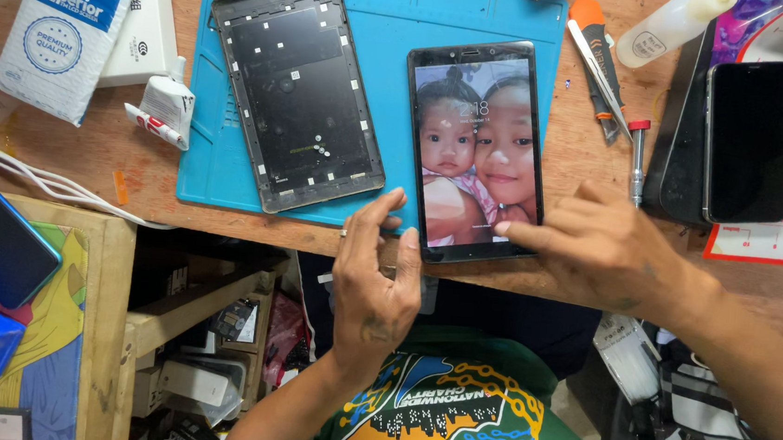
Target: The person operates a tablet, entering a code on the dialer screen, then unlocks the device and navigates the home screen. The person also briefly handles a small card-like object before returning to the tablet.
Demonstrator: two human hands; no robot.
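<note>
**Lit tablet touched at its lower end by both hands**

A small black tablet with its screen lit is laid upright on the right part of the blue work mat, its lower end reaching past the mat's near edge onto the wooden bench. A photograph is shown on the screen.

The right hand is held loosely open at the tablet's lower right corner. Its fingers are half extended and spread, and a fingertip is laid on the glass near the bottom right of the screen. Nothing is gripped by it.

The left hand is raised at the tablet's lower left corner, back toward the camera, fingers curled partway and apart. The tablet's left edge is touched or nearly touched by the thumb and forefinger; a firm grip cannot be confirmed. Nothing is enclosed in the palm.

Left of the tablet, on the same mat, a removed tablet back cover is laid with its inner side up, tilted slightly. Right of the tablet, tweezers and a screwdriver are placed on the bench, and farther right a dark smartphone is laid face up. Well left of the tablet, a small white glue tube is seen beside the mat's left edge.
</note>
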